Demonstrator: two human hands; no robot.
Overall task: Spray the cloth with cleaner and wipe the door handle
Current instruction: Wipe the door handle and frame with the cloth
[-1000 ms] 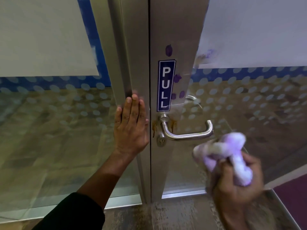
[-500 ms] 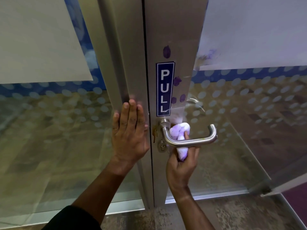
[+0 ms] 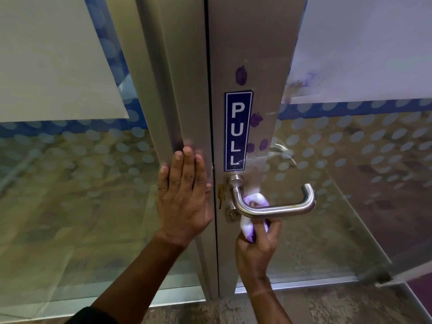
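A brushed steel lever door handle [image 3: 280, 208] juts from the metal door stile, its bar running right and curling back toward the glass. My right hand [image 3: 256, 247] is under the bar, shut on a crumpled white and purple cloth [image 3: 251, 224]. The cloth is pressed behind and beneath the bar near its pivot. My left hand [image 3: 183, 197] lies flat, fingers together, against the fixed metal frame left of the door gap. No spray bottle is in view.
A blue PULL sign [image 3: 238, 130] sits above the handle, with purple smudges [image 3: 241, 75] around it. A keyhole cylinder [image 3: 232, 214] is below the pivot. Frosted, dotted glass panels flank the frame. A second handle [image 3: 280, 149] shows through the glass.
My right hand came up from the lower right with the cloth and pushed it in behind the handle bar, then slid slightly lower. My left hand has stayed flat on the frame.
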